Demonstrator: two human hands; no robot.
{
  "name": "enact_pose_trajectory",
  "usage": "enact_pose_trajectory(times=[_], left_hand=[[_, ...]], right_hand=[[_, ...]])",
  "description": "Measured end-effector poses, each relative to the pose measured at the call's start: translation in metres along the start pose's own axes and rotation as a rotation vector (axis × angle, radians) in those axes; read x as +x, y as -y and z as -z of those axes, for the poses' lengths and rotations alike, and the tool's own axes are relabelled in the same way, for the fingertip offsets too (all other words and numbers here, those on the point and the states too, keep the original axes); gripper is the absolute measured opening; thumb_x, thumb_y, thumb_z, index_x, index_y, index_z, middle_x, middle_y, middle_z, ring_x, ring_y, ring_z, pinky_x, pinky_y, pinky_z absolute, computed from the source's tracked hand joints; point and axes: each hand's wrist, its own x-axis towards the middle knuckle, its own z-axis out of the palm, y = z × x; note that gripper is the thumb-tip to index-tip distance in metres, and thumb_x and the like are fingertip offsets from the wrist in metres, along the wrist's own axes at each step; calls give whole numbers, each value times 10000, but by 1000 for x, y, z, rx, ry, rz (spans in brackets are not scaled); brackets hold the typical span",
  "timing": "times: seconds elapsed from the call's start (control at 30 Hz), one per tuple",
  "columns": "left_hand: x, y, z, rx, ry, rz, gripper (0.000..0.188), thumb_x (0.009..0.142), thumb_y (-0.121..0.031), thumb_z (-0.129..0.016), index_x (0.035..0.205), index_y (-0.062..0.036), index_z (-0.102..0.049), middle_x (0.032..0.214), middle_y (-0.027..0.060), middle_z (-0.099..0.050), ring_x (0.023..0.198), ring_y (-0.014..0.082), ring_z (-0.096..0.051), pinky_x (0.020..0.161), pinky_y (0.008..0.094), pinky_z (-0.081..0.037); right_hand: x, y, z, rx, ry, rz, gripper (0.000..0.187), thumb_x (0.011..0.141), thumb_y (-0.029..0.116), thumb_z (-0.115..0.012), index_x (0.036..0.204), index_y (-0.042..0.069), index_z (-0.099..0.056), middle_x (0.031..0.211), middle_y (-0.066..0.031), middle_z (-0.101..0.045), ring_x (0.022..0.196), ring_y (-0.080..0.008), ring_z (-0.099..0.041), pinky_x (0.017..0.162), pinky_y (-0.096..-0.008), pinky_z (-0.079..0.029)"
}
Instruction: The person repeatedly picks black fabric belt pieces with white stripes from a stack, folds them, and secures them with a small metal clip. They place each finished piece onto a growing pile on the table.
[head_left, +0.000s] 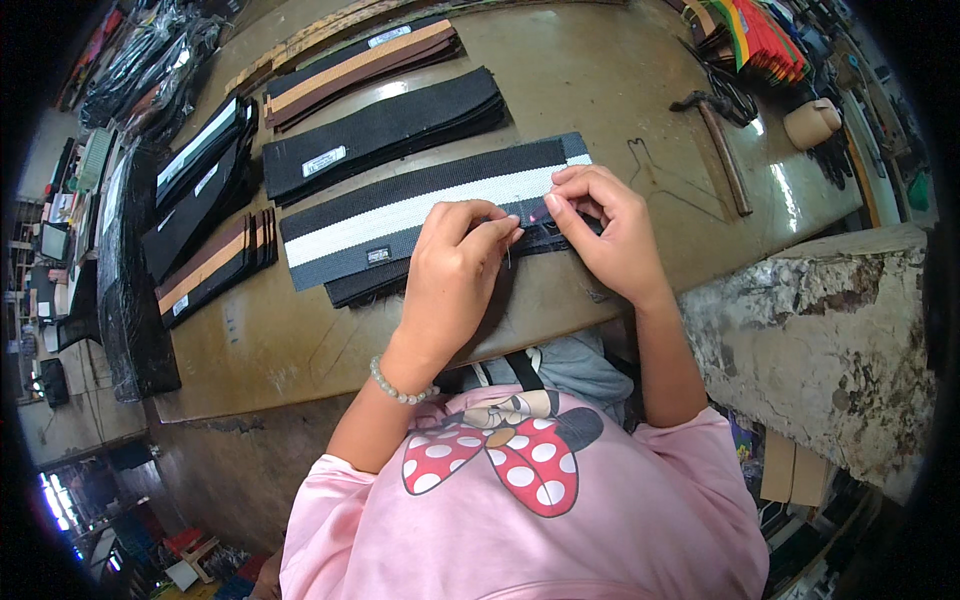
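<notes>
Lying in front of me is a stack of woven strips; the top striped strip (425, 205) has black, white and dark grey bands and a small dark label (378, 257) near its left end. Over its near edge, my left hand (460, 255) pinches with thumb and forefinger; a thin light strand hangs below the fingertips. My right hand (605, 225) is pinched too, thumb against forefinger, over the strip's right part. Between the hands shows a tiny pink spot (534, 217). Whatever is in either pinch is too small to name.
Beyond lie a stack of black strips (385, 140) and brown-and-tan strips (365, 70). More stacked strips (205, 180) are at left, beside a long black plastic-wrapped bundle (135, 270). A hammer (722, 150), bent wire (665, 185) and tan cup-like object (812, 124) lie right.
</notes>
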Motion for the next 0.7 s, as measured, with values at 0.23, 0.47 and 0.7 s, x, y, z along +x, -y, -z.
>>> enact_pose_trajectory(times=[0.23,0.47,0.7], left_hand=[[-4,1,-9,6,-72,-13,134,804,16,-747,921,0,-682,917,118,-657,841,301,-619,742,392,-503],[-21,-3,-19,-118,-125,-79,131,800,-28,-763,891,-30,-669,855,117,-632,793,301,-607,698,396,-495],[-41,-32,-5,-289,329,-25,186,836,-165,-774,995,-77,-732,707,76,-576,670,245,-596,602,361,-499]], right_hand=[[0,-3,1,-289,50,211,94,863,39,-730,878,-26,-663,940,-140,-665,999,-254,-643,855,-325,-504],[1,-6,0,147,-19,-187,118,932,70,-700,921,-42,-669,887,-69,-666,866,-120,-625,773,-266,-515],[11,4,-7,48,-102,-252,151,979,118,-677,984,-33,-677,920,-20,-645,856,-70,-592,766,-208,-491]])
